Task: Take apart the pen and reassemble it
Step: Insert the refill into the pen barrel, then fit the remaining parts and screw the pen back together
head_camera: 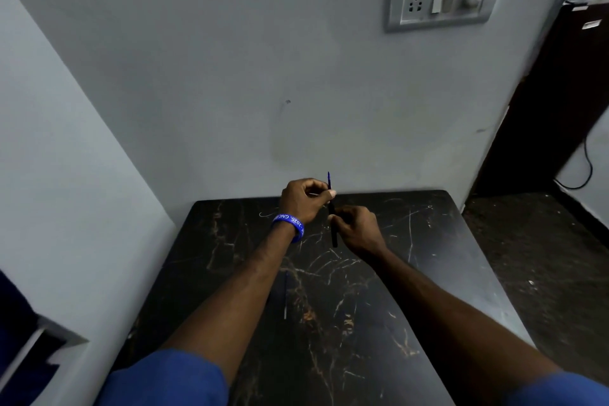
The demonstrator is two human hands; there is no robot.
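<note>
left hand point(304, 199) grip: pinches pen point(332, 217) top | right hand point(357, 229) grip: holds barrel | above tabletop point(428, 241) | advice: twist gently, keep axis straight

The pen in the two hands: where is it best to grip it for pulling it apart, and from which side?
Probably grip the pen at two places along its thin shaft. The left hand pinches the upper part from the left, below the blue tip. The right hand takes the dark lower barrel from the right. It stands almost upright above the table, so side pinches suit it.
</note>
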